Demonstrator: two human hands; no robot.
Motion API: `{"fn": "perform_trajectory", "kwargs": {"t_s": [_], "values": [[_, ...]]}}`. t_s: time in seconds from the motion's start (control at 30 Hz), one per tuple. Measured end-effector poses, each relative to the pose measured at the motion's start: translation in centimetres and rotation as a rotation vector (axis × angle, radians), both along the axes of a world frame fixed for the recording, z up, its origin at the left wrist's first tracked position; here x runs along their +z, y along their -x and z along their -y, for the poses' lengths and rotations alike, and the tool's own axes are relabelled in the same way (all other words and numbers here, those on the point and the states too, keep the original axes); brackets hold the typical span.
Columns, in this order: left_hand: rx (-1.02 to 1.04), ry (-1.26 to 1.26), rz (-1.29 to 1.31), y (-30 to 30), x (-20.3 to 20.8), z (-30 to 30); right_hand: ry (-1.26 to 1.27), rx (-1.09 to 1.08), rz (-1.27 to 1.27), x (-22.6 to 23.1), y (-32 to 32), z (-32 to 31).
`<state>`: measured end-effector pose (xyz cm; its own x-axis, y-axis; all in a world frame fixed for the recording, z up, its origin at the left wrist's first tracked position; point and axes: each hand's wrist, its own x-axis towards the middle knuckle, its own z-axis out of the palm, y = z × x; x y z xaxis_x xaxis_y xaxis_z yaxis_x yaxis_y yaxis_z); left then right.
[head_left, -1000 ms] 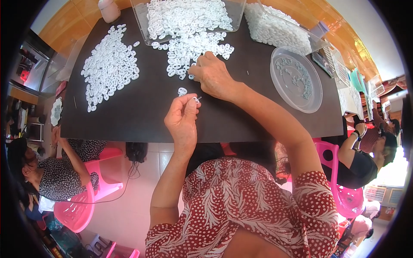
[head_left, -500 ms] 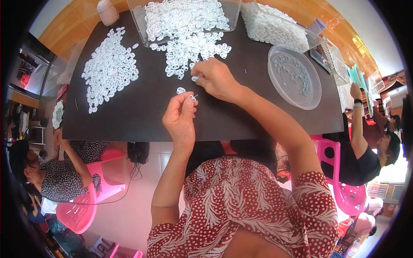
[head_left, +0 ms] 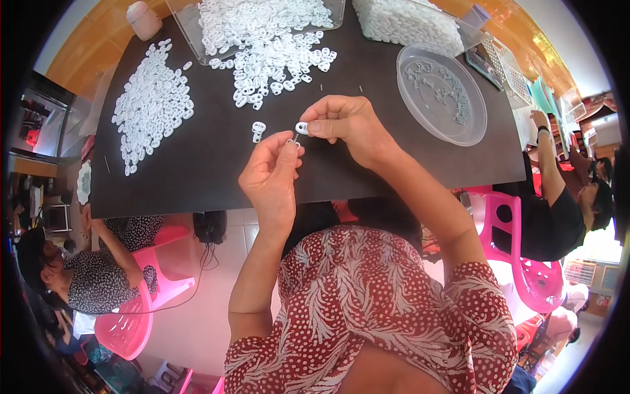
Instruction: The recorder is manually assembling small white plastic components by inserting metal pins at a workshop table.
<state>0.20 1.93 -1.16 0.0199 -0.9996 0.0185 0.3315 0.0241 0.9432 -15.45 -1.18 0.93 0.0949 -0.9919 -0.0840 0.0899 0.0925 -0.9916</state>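
My left hand (head_left: 269, 184) is closed in a pinch on a small white plastic link (head_left: 294, 145), partly hidden by the fingertips. A thin metal pin (head_left: 296, 137) stands up from it. Between thumb and forefinger my right hand (head_left: 351, 128) grips a second white oval link (head_left: 301, 128) with holes, right beside the pin's upper end. Whether the pin has entered a hole cannot be made out. Two white pieces (head_left: 258, 131) lie touching on the dark table (head_left: 216, 177), just beyond my left fingers.
Loose white links (head_left: 282, 65) spill from a clear tray (head_left: 340, 18); another heap (head_left: 154, 105) lies left. At right are a round clear dish (head_left: 483, 118) with small metal pins, a full clear box (head_left: 407, 29) and a phone (head_left: 483, 69). Other people sit at both sides.
My right hand has come back from the spilled links with a white link and brought it to the pin at my left hand. The view has shifted slightly.
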Motion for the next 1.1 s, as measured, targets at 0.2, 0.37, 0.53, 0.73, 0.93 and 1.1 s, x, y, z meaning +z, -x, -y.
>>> {"fn": "perform_trajectory", "kwargs": {"t_s": [0.2, 0.37, 0.53, 0.73, 0.93, 1.1], "values": [[0.042, 0.038, 0.037, 0.7, 0.1, -0.5, 0.01, -0.013, 0.023, -0.4, 0.1, -0.4], [0.032, 0.064, 0.045, 0.7, -0.1, -0.8, 0.01, -0.012, 0.013, -0.1, 0.0, -0.8], [0.049, 0.079, 0.053, 0.8, -0.2, -0.8, 0.008, -0.022, 0.003, -0.2, 0.0, -0.8], [0.047, 0.052, 0.077, 0.6, 0.1, -1.0, 0.015, -0.007, 0.019, -0.2, -0.5, -0.8], [0.096, 0.111, 0.091, 0.8, -0.3, -0.9, -0.002, 0.015, 0.02, 0.3, -1.0, -1.1], [0.126, 0.122, 0.083, 1.1, -0.5, -1.0, 0.035, 0.004, 0.044, 0.2, -1.4, -1.3]]}}
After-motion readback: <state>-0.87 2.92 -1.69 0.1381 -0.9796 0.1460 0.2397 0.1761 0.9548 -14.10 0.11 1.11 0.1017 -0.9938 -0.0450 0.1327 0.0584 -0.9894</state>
